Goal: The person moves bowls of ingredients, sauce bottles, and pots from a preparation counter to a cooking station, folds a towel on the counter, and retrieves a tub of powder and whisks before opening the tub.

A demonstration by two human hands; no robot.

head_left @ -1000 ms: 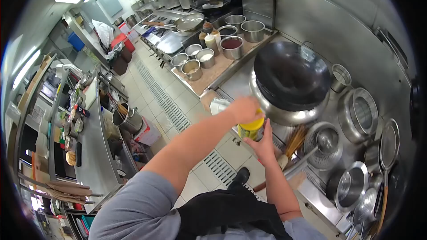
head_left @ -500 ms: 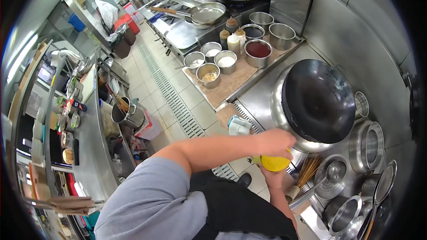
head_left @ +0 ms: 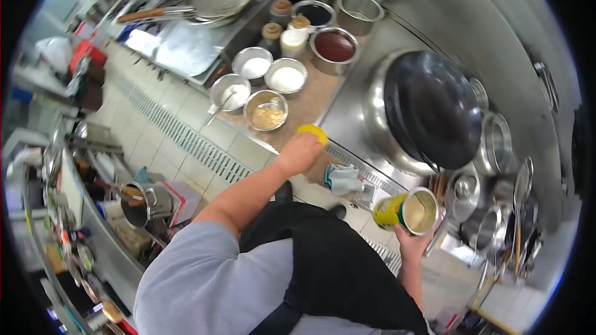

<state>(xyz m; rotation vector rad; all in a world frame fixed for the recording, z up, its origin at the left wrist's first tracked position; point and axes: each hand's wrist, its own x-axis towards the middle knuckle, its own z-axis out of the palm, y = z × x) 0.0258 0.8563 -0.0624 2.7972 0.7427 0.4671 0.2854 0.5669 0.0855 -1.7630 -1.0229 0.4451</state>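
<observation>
My left hand (head_left: 299,154) grips a yellow plastic lid (head_left: 318,133) above the front edge of the seasoning counter, close to a metal bowl of chopped garlic-like bits (head_left: 267,115). My right hand (head_left: 411,243) is wrapped round a tin can (head_left: 387,212) with a yellow-green label. The can is tilted, its mouth uncovered, and pale powder (head_left: 417,216) shows inside. A folded blue-white cloth (head_left: 343,180) lies on the edge between my hands. Behind the can, a large black wok (head_left: 437,108) leans over a round steel vessel.
Steel pots hold white granules (head_left: 287,79), red sauce (head_left: 335,45) and dark liquid (head_left: 315,15). Squeeze bottles (head_left: 293,39) stand beside them. A perforated ladle (head_left: 460,203) and strainers (head_left: 523,183) are at the right. A floor drain (head_left: 180,130) runs along the tiles.
The yellow lid has come off the can. My left hand has carried it left toward the bowls, while my right hand keeps the can. The view has shifted and turned.
</observation>
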